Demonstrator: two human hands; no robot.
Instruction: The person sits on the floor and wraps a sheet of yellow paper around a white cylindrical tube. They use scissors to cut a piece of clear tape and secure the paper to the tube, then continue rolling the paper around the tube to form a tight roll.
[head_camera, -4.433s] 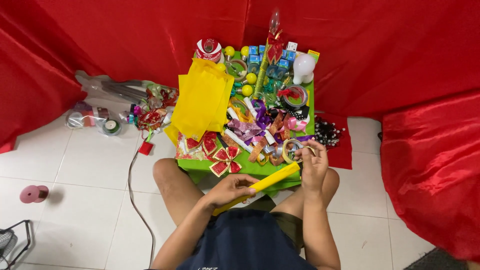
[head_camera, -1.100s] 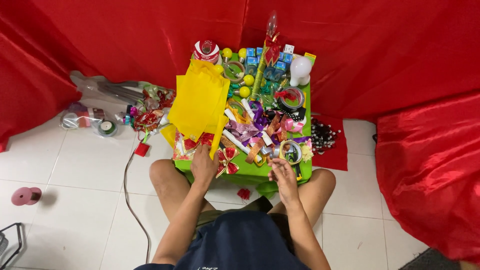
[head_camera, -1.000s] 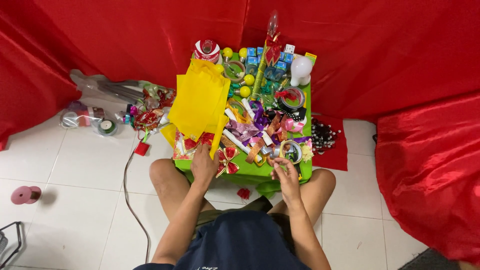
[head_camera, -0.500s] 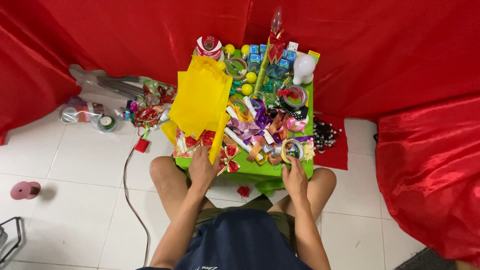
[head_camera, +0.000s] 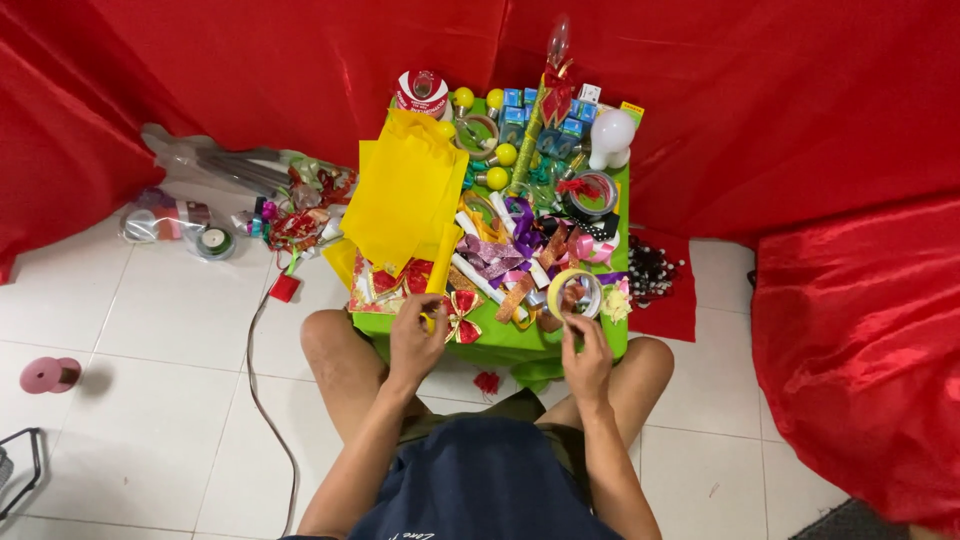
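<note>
I sit on the floor at a small green table (head_camera: 520, 338) piled with craft supplies. My left hand (head_camera: 416, 340) grips the near end of a narrow yellow paper roll (head_camera: 440, 265), which points away from me across the table beside a stack of yellow paper sheets (head_camera: 405, 195). A red and gold bow (head_camera: 461, 313) lies just right of that hand. My right hand (head_camera: 586, 358) pinches the near rim of a yellowish tape roll (head_camera: 574, 291) at the table's front right. Ribbons and paper strips lie between the two hands.
Yellow balls, blue boxes, a white bulb (head_camera: 612, 133) and a red-white tape reel (head_camera: 422, 92) crowd the table's far end. Bags, ribbon and tape rolls (head_camera: 212, 240) lie on the tiles to the left with a cable (head_camera: 262, 380). A pink spool (head_camera: 48, 374) sits far left. Red cloth surrounds everything.
The yellow roll, held flat across my lap earlier, now points away over the table in my left hand. My right hand has stayed at the tape roll, closing on its rim.
</note>
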